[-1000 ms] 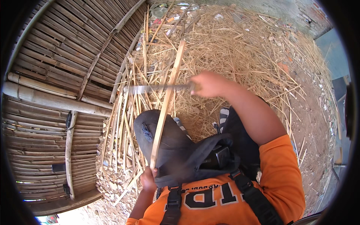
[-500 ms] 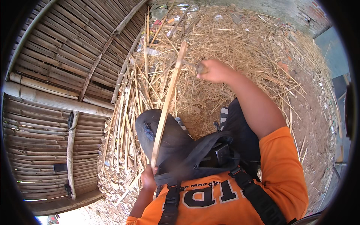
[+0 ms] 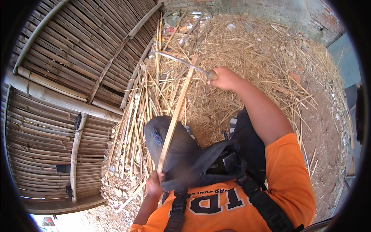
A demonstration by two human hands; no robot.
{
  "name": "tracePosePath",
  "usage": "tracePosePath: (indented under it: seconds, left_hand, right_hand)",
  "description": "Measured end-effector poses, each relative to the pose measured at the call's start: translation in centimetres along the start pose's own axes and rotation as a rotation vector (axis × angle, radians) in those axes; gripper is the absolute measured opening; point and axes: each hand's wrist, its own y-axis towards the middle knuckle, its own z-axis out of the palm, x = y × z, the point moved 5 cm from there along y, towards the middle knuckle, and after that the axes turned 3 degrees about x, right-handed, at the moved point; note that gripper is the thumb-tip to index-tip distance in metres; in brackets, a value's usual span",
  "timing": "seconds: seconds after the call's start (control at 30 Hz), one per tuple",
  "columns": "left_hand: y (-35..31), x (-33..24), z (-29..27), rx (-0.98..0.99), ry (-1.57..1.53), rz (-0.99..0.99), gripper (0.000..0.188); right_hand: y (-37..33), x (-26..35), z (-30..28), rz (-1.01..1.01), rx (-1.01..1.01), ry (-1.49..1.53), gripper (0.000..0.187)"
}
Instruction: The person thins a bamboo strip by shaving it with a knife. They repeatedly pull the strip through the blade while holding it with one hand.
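Observation:
A long pale bamboo strip (image 3: 177, 112) slants away from me across my left thigh. My left hand (image 3: 154, 185) is closed round its near end, low beside my hip. Held out in front, my right hand (image 3: 227, 78) grips the handle of a knife (image 3: 174, 58), its long thin blade pointing left. The blade crosses the strip close to the strip's far tip; whether it bites into it I cannot tell.
Straw and shavings (image 3: 243, 50) cover the ground ahead. Several split bamboo strips (image 3: 133, 127) lie to my left, alongside a bamboo slat wall (image 3: 50, 127). A masonry wall (image 3: 270, 11) stands at the back; a black bag (image 3: 205, 162) rests on my lap.
The knife blade, barely visible before, now shows plainly across the strip's far end. My right hand has shifted slightly. The whole view has also moved a little.

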Motion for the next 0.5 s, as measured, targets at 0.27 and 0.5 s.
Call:
tracePosePath:
  seconds: [0.27,0.5]
  left_hand:
    - [-0.4,0.1,0.4,-0.025,-0.034,0.044,0.043]
    - [-0.1,0.6,0.8,-0.045,-0.035,0.041,0.044]
  right_hand:
    - [-5.4,8.9,6.0,-0.614,0.259,-0.444,0.018]
    - [1.0,-1.5,0.0,-0.061,-0.056,0.107,0.032]
